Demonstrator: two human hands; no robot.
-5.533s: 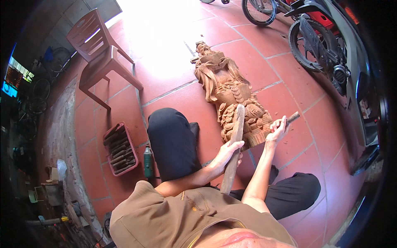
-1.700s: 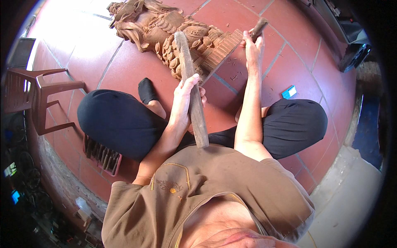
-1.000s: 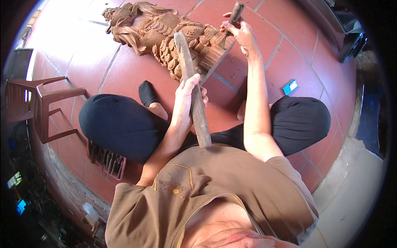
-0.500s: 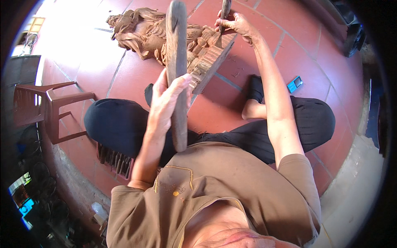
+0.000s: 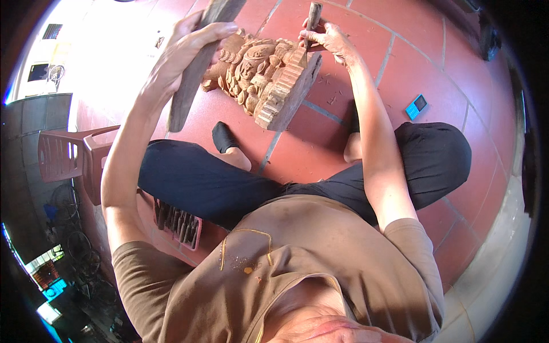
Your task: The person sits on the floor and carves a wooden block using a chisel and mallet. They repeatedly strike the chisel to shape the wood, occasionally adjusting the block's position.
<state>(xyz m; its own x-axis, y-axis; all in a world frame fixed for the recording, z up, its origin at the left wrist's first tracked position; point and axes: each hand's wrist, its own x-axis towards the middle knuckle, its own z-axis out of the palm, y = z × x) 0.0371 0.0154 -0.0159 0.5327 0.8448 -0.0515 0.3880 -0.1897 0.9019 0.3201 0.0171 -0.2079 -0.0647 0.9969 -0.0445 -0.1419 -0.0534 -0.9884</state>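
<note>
We are sitting before a carved wooden figure point(image 5: 254, 71), which is lying on the red tiled floor point(image 5: 400, 63) with its base point(image 5: 289, 88) facing right. Left of the figure, we are gripping a raised wooden club point(image 5: 190, 86) in the left hand point(image 5: 174, 52), the fingers wrapping its far side and the thumb lying across its near face; both are hiding the figure's upper part. Over the figure's base end, the right hand point(image 5: 333, 41) is pinching a chisel point(image 5: 314, 14) between thumb and bent fingers; we are not making out whether its tip is touching. Right of the figure, a blue phone point(image 5: 417, 107) is lying; to the figure's lower left, a brown chair point(image 5: 94, 154) is standing and a red basket point(image 5: 198, 234) is holding tools point(image 5: 177, 223).
</note>
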